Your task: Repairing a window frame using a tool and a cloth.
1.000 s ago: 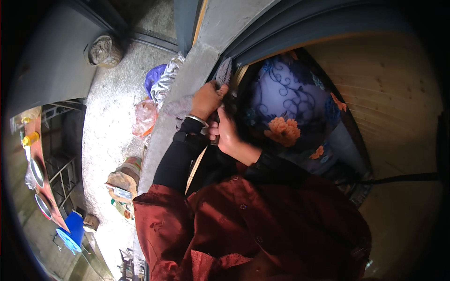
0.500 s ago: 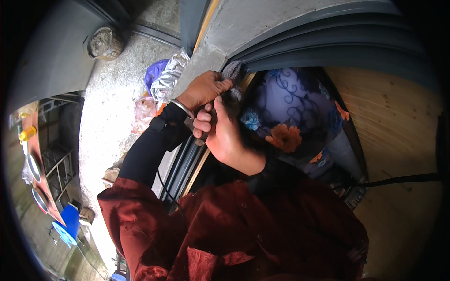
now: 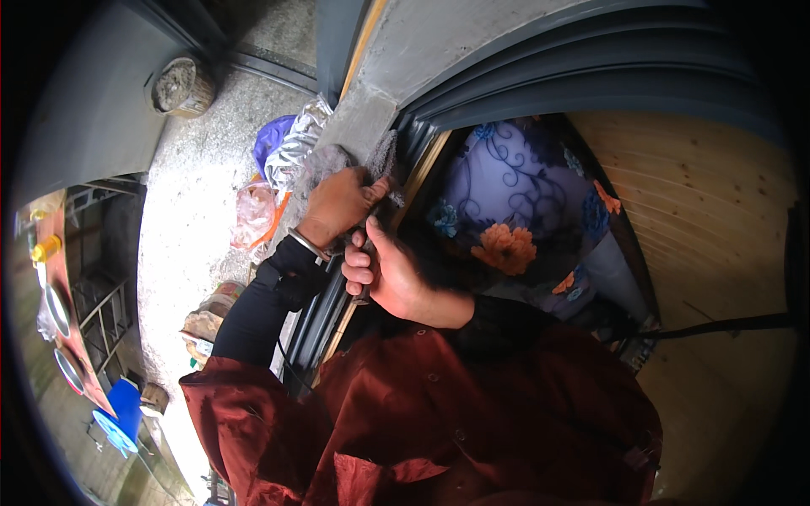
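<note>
My left hand (image 3: pixel 336 205), a pale bangle at its wrist, is closed on a grey fluffy cloth (image 3: pixel 321 165). The cloth bunches out on both sides of the fingers, over the door frame. Close below it, my right hand (image 3: pixel 395 274) wraps round a dark tool handle (image 3: pixel 361 297), thumb pointing up. Only the butt of the handle shows under the fingers. Its upper part goes toward the cloth and is hidden by the hands, so the kind of tool cannot be made out.
Dark metal door tracks (image 3: pixel 316 316) run beneath my forearms. A flower-patterned cover (image 3: pixel 523 202) lies right, beside wooden boards (image 3: pixel 692 228). To the left are plastic bags (image 3: pixel 291 152), a bucket of grey material (image 3: pixel 183 87), a plank with tape rolls (image 3: pixel 63 295) and a blue bucket (image 3: pixel 122 413).
Both hands have shifted slightly left and down together. The grey cloth has spread out left of my left hand, and more of it shows. My right hand keeps its grip on the handle.
</note>
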The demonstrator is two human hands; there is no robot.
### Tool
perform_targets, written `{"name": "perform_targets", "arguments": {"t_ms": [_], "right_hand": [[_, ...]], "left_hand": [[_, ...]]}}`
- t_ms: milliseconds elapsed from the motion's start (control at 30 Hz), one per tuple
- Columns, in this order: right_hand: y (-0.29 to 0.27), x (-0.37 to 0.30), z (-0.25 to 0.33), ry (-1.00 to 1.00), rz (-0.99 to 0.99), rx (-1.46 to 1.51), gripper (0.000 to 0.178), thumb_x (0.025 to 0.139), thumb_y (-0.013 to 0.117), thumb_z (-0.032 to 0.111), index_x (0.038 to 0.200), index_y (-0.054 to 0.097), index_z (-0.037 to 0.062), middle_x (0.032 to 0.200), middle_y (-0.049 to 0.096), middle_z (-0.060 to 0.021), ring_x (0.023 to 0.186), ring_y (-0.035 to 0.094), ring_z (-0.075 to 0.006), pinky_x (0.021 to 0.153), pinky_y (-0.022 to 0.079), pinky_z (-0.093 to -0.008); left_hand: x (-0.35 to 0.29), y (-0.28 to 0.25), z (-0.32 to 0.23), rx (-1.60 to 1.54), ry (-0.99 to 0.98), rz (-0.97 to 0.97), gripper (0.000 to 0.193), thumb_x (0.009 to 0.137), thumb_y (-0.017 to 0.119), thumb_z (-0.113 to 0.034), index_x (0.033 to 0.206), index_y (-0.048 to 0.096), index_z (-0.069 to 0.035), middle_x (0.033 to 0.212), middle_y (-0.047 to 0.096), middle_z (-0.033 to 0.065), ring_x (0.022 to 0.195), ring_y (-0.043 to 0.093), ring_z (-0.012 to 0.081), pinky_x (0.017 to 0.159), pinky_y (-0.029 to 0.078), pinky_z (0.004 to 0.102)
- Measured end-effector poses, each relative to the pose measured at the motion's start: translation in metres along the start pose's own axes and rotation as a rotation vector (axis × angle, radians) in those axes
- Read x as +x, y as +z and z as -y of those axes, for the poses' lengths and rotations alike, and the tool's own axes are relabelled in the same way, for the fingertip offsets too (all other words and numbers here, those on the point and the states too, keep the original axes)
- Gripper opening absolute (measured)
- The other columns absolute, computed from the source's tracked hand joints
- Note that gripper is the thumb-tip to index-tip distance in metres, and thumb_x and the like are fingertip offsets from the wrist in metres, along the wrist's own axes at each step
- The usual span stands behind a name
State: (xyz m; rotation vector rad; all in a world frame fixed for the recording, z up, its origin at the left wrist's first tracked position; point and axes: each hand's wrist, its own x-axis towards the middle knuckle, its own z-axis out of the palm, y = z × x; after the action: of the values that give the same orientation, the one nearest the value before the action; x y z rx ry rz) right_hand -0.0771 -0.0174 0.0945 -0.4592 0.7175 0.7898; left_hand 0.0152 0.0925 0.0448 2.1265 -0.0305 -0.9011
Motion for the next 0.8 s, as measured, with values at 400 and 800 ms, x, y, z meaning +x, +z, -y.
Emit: {"name": "perform_targets", "arguments": {"t_ms": [400,800], "right_hand": [[0.000,0.018,0.051,0.050,-0.068,0.006,0.033,0.097,0.042,0.048,0.085,0.045,0.0166,0.065,0.038,0.0053,0.054,0.038,-0.0100,0.057,0.038,-0.0307],[-0.023,0.002,0.018,-0.260,-0.073,-0.427,0.035,0.099,0.040,0.046,0.088,0.041,0.0116,0.065,0.041,0.0011,0.049,0.042,-0.0115,0.047,0.044,-0.0311]], "left_hand": [[0.050,0.000,-0.015,-0.052,-0.008,-0.001,0.058,0.086,0.052,-0.055,0.090,0.066,0.001,0.086,0.066,0.0241,0.087,0.063,0.0407,0.076,0.048,0.0459],[0.013,0.014,-0.024,0.005,0.197,-0.251,0.054,0.087,0.049,-0.056,0.085,0.059,-0.003,0.069,0.062,0.0207,0.070,0.061,0.0415,0.064,0.047,0.0488]]}}
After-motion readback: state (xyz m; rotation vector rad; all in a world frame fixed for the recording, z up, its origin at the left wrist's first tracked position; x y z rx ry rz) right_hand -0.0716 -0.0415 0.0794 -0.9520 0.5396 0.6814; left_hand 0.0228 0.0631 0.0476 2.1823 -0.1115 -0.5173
